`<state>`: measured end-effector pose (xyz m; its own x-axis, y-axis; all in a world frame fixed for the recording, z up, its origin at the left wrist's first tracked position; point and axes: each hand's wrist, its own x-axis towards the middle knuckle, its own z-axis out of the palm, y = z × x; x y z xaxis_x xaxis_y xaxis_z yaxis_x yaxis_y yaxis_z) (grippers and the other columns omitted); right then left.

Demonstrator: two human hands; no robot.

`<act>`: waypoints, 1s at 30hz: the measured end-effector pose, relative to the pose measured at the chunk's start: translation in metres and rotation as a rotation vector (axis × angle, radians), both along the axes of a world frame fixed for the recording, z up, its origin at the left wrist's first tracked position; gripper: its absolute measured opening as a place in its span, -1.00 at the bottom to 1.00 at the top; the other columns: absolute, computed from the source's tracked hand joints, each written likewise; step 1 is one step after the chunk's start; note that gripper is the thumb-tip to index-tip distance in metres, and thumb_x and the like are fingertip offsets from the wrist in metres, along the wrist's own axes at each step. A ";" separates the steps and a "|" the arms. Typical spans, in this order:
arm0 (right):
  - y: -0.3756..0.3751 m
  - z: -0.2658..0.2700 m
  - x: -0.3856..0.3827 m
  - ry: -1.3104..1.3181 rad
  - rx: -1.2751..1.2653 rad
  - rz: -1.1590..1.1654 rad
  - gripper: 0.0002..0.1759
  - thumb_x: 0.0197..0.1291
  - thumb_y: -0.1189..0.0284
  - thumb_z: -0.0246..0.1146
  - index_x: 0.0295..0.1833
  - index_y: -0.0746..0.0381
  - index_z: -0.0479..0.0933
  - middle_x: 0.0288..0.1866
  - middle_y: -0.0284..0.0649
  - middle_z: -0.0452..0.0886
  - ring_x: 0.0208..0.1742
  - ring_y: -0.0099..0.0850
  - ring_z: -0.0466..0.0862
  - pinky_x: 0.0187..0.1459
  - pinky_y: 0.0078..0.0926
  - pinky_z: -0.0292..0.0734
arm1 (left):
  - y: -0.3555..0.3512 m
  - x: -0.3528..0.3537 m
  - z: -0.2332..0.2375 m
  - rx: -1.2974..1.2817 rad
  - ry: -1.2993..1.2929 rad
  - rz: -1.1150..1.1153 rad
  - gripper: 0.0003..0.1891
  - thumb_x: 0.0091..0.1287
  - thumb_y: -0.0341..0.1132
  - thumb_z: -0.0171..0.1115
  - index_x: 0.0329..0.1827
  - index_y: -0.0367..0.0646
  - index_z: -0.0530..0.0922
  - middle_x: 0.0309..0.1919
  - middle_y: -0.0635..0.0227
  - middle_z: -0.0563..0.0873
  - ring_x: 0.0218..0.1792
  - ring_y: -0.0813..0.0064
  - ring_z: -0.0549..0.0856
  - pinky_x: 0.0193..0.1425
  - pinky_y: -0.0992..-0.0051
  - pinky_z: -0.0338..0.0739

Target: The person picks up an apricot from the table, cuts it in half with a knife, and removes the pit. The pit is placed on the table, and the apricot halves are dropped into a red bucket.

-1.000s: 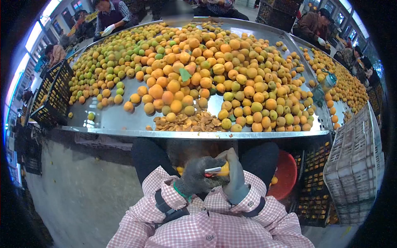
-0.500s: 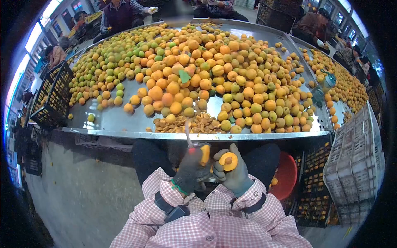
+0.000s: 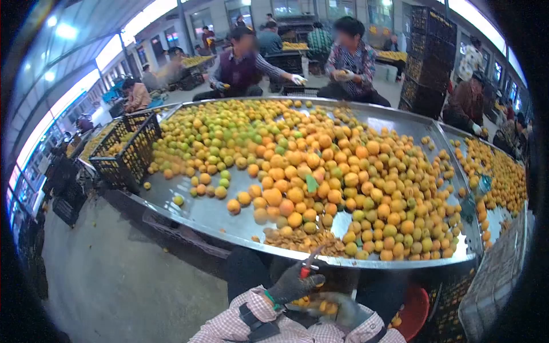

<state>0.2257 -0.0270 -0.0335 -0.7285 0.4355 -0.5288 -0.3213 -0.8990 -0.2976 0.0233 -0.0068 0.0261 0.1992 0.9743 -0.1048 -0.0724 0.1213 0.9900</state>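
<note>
My left hand (image 3: 290,284), in a dark glove with a green band at the wrist, is closed around a red-handled knife (image 3: 307,268). The blade points up toward the table's front edge. Close to it, my right hand (image 3: 347,314), in a grey glove, is low over my lap and smeared by motion, so its fingers do not show clearly. Beside it are orange apricot pieces (image 3: 328,307). Beyond the hands, a heap of apricot pits (image 3: 309,241) lies at the near edge of the metal table (image 3: 211,214), in front of many whole apricots (image 3: 343,171).
A black crate (image 3: 123,151) stands at the table's left end. To my right are a red basin (image 3: 414,311), a pale crate (image 3: 494,280) and black crates with fruit. A bottle (image 3: 483,186) stands on the right-hand table. Several people sit across the table.
The view has tilted up and swung left, showing more of the people opposite. The apricot half with its pit is no longer visible in my right hand, which has dropped lower.
</note>
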 end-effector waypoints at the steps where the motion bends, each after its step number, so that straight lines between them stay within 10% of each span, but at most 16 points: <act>1: -0.004 0.008 -0.008 0.001 0.018 0.118 -0.56 0.33 0.32 -0.01 0.20 0.38 0.35 0.02 0.04 0.54 0.04 -0.07 0.58 0.08 -0.24 0.53 | -0.001 0.003 0.008 -0.033 -0.107 -0.010 -0.51 0.27 -0.31 0.27 0.24 -0.20 0.36 -0.36 0.39 0.62 -0.43 0.65 0.57 -0.32 0.59 0.51; 7: -0.004 -0.005 -0.019 0.315 -0.295 0.132 -0.52 0.30 0.32 0.06 0.25 0.36 0.28 0.07 0.10 0.49 0.05 -0.06 0.55 -0.01 -0.26 0.53 | -0.004 0.005 0.028 -0.399 -0.493 -0.168 -0.59 0.25 -0.36 0.26 0.15 -0.20 0.41 -0.52 0.41 0.56 -0.67 0.65 0.47 -0.67 0.66 0.30; 10: -0.013 0.012 -0.017 0.363 -0.055 0.116 -0.56 0.30 0.32 0.07 0.20 0.34 0.32 0.04 0.05 0.51 0.01 -0.16 0.58 -0.04 -0.32 0.54 | -0.001 0.005 0.026 -0.317 -0.478 -0.216 -0.61 0.29 -0.35 0.22 0.15 -0.26 0.41 -0.50 0.38 0.56 -0.58 0.59 0.53 -0.52 0.59 0.44; 17: -0.016 0.047 -0.028 -0.360 0.385 0.031 -0.62 0.32 0.32 0.05 0.15 0.32 0.36 0.01 -0.01 0.53 0.00 -0.25 0.59 -0.07 -0.37 0.55 | 0.000 0.024 0.025 -0.177 -0.463 0.076 -0.63 0.31 -0.43 0.15 0.16 -0.32 0.37 -0.55 0.38 0.52 -0.62 0.56 0.49 -0.56 0.54 0.41; 21: -0.016 0.040 -0.030 -0.356 0.330 0.002 -0.65 0.34 0.31 0.02 0.11 0.32 0.38 -0.01 -0.07 0.55 -0.02 -0.31 0.60 -0.09 -0.40 0.56 | 0.004 0.033 0.026 -0.246 -0.669 0.226 -0.68 0.30 -0.45 0.14 0.10 -0.33 0.39 -0.62 0.42 0.46 -0.72 0.61 0.40 -0.68 0.57 0.30; 30: -0.018 0.031 -0.019 -0.143 0.199 -0.030 -0.67 0.37 0.30 0.00 0.06 0.32 0.40 -0.06 -0.16 0.58 -0.07 -0.46 0.60 -0.13 -0.54 0.54 | 0.000 0.045 0.028 0.004 -0.229 0.248 -0.76 0.31 -0.44 0.18 0.02 -0.26 0.49 -0.56 0.44 0.52 -0.70 0.66 0.44 -0.66 0.65 0.31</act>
<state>0.2067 -0.0448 -0.0022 -0.6373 0.5616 -0.5277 -0.2888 -0.8089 -0.5121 0.0686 -0.0064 0.0536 -0.0259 0.9964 -0.0805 -0.3194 0.0681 0.9452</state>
